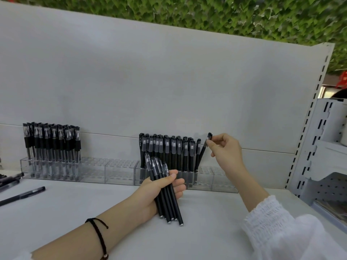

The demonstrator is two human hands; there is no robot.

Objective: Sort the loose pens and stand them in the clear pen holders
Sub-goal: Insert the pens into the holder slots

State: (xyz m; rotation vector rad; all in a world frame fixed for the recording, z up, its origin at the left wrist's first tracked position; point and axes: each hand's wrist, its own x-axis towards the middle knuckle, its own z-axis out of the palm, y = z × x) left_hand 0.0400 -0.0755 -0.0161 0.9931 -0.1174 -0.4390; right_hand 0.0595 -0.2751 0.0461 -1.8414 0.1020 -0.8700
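Observation:
My left hand (159, 186) grips a bundle of several black pens (167, 201), their ends resting on the white shelf. My right hand (224, 147) pinches the capped top of a single black pen (203, 149), which leans into the right clear pen holder (214, 180). That holder carries a dense row of black pens (169, 154) in its left part; its right holes stand bare. The left clear pen holder (112, 170) carries several clear-barrelled pens (52, 141) at its left end.
Loose black pens (22, 195) lie at the shelf's left edge. A white back panel (169, 81) rises behind the holders. A slotted upright (308, 128) and perforated metal shelf parts (328, 186) stand on the right.

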